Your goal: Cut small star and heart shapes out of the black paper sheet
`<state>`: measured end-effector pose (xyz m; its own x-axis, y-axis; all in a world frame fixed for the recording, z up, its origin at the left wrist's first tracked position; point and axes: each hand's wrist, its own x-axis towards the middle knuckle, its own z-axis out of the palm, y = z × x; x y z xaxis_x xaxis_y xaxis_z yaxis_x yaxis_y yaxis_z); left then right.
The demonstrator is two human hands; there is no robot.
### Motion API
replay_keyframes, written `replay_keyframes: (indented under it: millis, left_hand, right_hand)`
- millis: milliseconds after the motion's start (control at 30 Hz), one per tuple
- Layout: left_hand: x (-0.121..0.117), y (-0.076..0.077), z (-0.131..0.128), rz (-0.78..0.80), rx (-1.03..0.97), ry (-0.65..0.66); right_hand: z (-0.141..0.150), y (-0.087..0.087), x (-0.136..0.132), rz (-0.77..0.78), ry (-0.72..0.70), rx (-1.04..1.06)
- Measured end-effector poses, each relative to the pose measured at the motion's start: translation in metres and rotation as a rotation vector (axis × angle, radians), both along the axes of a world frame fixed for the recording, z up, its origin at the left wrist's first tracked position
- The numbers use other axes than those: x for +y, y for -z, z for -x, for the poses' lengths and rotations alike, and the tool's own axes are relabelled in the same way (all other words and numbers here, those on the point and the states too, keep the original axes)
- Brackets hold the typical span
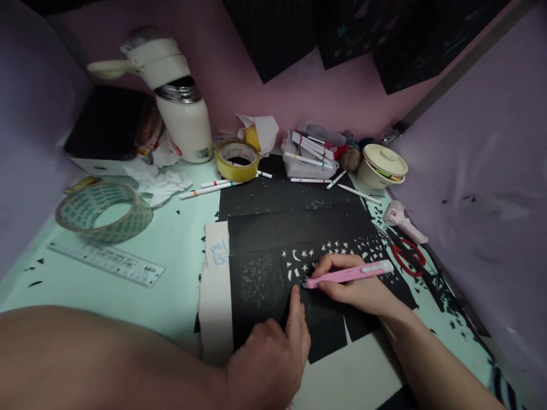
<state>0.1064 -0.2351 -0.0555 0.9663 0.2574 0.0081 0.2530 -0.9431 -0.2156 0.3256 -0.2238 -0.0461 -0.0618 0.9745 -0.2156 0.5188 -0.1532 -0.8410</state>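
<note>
My right hand (348,285) grips a pink craft knife (350,274), its tip touching a black paper sheet (299,233) cut with small stars and moons. My left hand (273,356) presses down on the same sheet, index finger stretched out close to the knife tip, the other fingers curled. The black sheet lies on a white board (216,296) on the pale green table (171,279).
A clear ruler (106,259) and a big tape roll (102,212) lie left. A yellow tape roll (237,160), white flask (182,108), markers in a tray (310,154), a lidded cup (382,165), red scissors (408,256) and paper scraps ring the sheet. Walls close in on both sides.
</note>
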Motion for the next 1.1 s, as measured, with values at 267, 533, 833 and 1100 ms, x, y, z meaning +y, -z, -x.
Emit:
replay_keyframes:
  millis: [267,533,833,1100]
  left_hand:
    - [0.0001,0.0008,-0.0003,-0.034,-0.075,-0.019]
    - [-0.0011,0.0034,0.0006,-0.018,-0.112,-0.039]
    - [-0.0038,0.0057,0.0001,-0.050,-0.124,-0.056]
    - [-0.0036,0.0049,-0.0001,-0.067,-0.137,-0.048]
  right_hand:
    - [0.0031,-0.0012,-0.0003,0.022,0.013,-0.014]
    - [0.0052,-0.0013,0.0019,0.063,0.022,0.029]
    - [0.0041,-0.0008,0.0043,0.104,0.058,0.043]
    - [0.0035,0.0003,0.0051,0.084,0.069,0.076]
